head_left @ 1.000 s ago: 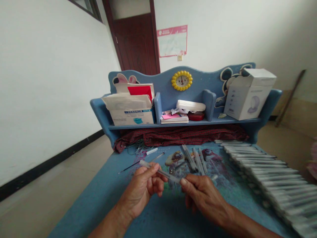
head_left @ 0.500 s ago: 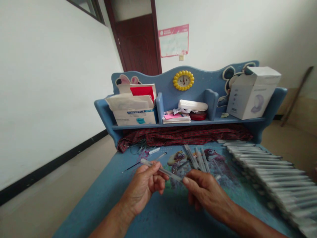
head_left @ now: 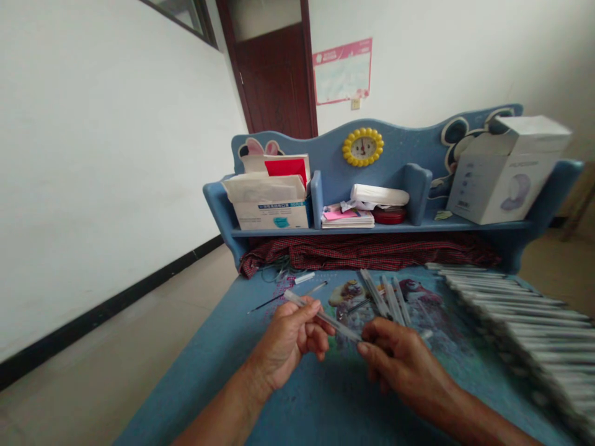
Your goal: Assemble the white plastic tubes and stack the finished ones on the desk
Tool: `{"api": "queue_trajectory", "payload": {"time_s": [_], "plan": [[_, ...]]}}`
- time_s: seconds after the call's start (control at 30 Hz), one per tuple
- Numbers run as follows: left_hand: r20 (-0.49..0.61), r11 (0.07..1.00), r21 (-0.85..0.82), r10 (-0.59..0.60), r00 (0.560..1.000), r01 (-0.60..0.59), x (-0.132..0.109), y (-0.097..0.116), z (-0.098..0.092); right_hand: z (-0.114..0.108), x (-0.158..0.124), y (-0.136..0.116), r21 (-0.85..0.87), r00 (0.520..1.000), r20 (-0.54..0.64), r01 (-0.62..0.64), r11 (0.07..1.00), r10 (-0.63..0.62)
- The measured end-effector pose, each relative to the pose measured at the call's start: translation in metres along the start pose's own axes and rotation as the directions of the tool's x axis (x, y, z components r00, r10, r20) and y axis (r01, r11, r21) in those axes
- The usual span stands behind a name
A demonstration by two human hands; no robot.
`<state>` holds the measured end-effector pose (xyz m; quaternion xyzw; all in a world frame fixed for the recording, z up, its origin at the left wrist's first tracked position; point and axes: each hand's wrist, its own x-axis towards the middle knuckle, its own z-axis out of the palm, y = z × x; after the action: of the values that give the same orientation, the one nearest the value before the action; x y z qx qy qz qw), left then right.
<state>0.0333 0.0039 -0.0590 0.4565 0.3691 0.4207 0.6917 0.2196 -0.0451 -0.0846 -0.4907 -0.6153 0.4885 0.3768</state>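
Observation:
Between my two hands lies a translucent pen barrel (head_left: 341, 328), slanting down to the right over the desk. My left hand (head_left: 295, 334) pinches it with thumb and fingers near its upper left end. At the lower right end, the thumb and fingers of my right hand (head_left: 406, 359) are closed on the barrel's dark tip, which they mostly cover. Several more clear barrels (head_left: 374, 294) lie loose just beyond my right hand. A thin dark pen refill (head_left: 267, 305) rests beyond my left hand, close to a small white piece (head_left: 305, 277).
Many pens (head_left: 525, 316) lie side by side in a long row along the desk's right side. A checked cloth (head_left: 367, 253) is bunched beneath the blue shelf (head_left: 325, 233). On it stand a mask box (head_left: 274, 214), papers (head_left: 348, 218) and a white carton (head_left: 495, 183).
The whole view has shifted, so desk and shelf appear farther right. Both hands keep their hold on the barrel, with little change between them.

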Motion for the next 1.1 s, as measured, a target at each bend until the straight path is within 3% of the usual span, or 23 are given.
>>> {"api": "queue_trajectory", "payload": {"time_s": [0.17,0.4,0.63,0.8,0.9,1.0,1.1], "plan": [[0.004,1.000,0.015,0.010,1.000,-0.010,0.000,0.001,0.002,0.000,0.002,0.004,0.068,0.988,0.118,-0.107,0.992,0.098],[0.015,0.999,0.034,0.018,1.000,-0.018,-0.003,0.003,0.002,-0.003,0.004,-0.004,0.099,0.993,0.055,-0.105,0.989,0.100],[0.067,0.995,0.064,0.069,0.995,-0.073,-0.001,0.010,-0.002,-0.005,0.010,-0.001,0.478,0.959,0.274,-0.206,0.854,0.078],[0.086,0.992,0.092,0.073,0.994,-0.081,0.000,0.018,-0.005,-0.009,0.017,0.002,0.561,0.908,0.417,-0.287,0.777,0.034],[0.081,0.989,0.117,0.078,0.994,-0.087,-0.001,0.021,-0.004,-0.012,0.015,-0.005,0.433,0.930,0.362,-0.223,0.874,0.059],[0.080,0.986,0.153,0.062,0.995,-0.074,-0.002,0.018,-0.004,-0.015,0.007,-0.015,0.069,0.994,0.084,0.058,0.996,-0.064],[0.165,0.974,0.223,-0.001,0.986,-0.036,-0.001,0.010,-0.002,-0.016,0.000,-0.022,-0.264,0.965,-0.022,0.246,0.933,-0.260]]}}
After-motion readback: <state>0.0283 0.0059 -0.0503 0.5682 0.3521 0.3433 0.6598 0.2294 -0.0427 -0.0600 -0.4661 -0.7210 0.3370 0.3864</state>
